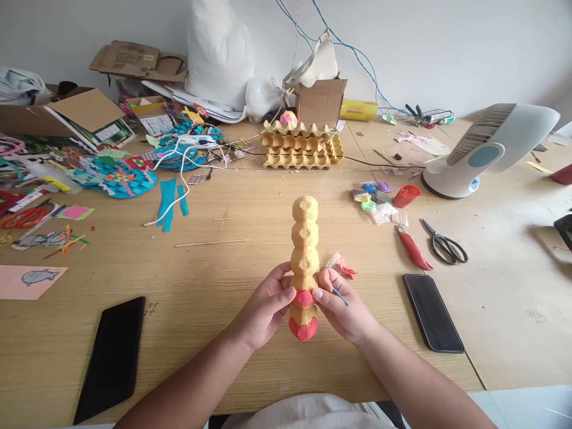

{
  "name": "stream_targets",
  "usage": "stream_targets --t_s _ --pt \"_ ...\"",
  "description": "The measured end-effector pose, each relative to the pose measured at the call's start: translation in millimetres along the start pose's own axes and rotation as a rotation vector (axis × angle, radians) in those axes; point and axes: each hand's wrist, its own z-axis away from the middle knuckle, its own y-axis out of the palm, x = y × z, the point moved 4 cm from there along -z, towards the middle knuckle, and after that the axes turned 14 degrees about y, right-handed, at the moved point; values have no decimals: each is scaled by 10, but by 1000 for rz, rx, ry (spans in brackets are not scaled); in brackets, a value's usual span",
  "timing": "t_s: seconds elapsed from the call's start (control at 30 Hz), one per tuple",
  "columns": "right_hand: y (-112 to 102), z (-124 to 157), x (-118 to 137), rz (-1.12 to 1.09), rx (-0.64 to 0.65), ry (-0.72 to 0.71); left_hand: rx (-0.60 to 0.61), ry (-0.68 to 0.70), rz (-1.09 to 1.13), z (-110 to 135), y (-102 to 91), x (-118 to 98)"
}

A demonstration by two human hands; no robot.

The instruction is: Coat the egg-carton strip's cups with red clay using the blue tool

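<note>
A long strip of yellow egg-carton cups (304, 238) lies lengthwise on the wooden table (223, 310), pointing away from me. Red clay covers its nearest cup (303, 328) and part of the cup behind it. My left hand (264, 307) grips the strip's left side, thumb on the red clay. My right hand (340, 304) holds the right side, thumb pressing the clay, with a thin blue stick (340, 295) between its fingers. A small bag with red clay (343, 266) lies just behind my right hand.
Two black phones (112, 356) (432, 312) lie left and right of me. A red utility knife (413, 247), scissors (444, 244), a red cup (406, 195), clay bags (374, 199) and a white fan (487, 149) are at right. Stacked egg trays (300, 148), boxes and paper crafts crowd the back and left.
</note>
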Motion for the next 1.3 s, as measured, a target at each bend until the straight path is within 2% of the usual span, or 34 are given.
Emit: stream_targets --t_s 0.4,0.6,0.9,1.3 --pt "-6 22 -5 -6 -1 9 -3 -6 85 4 14 -5" --pt "-15 18 -19 20 -15 -9 4 3 37 16 16 -14" --pt "-24 16 -40 97 10 -67 -84 -1 57 24 19 14" --pt "-12 25 -62 62 -33 -44 -69 -29 136 29 67 -2"
